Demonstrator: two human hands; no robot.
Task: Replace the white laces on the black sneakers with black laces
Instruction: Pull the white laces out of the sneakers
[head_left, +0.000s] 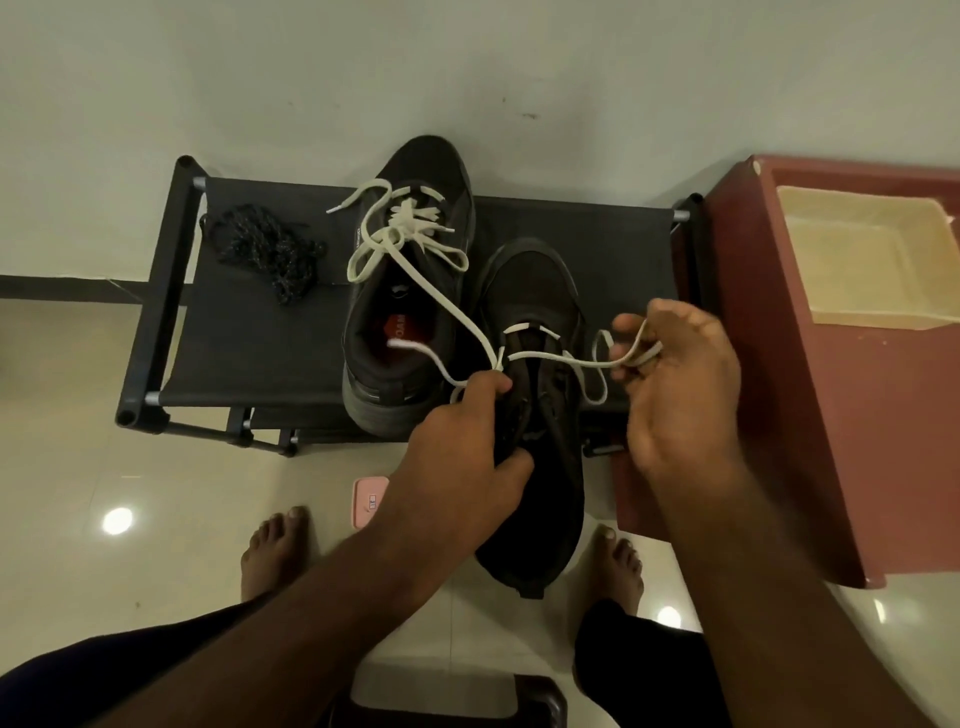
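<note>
Black sneaker (535, 545) in the left hand (457, 447) grip, fingers and thumb curled round its left side by the eyelets. Toe over the rack's (249, 353) near right part, heel hanging past the near edge above the floor (78, 467). Cannot tell whether the toe rests on the fabric. White lace (540, 355) threaded only through the rows nearest the toe, rest pulled loose. Right hand (680, 395) grip pinches a loop of that lace just right of the sneaker, fingers curled.

Second black sneaker (374, 332) flat on the rack, left of the held one, toe past the far edge, own white lace (415, 218) in a loose tangle of loops. One white strand crosses its opening; cannot tell which shoe owns it.

Black laces (270, 249) bundled near the far left corner, well apart from both hands. Reddish box (779, 415) against the rack's right edge, cream tray (857, 249) in its top. Pink object (370, 501) on the floor by the near edge.
</note>
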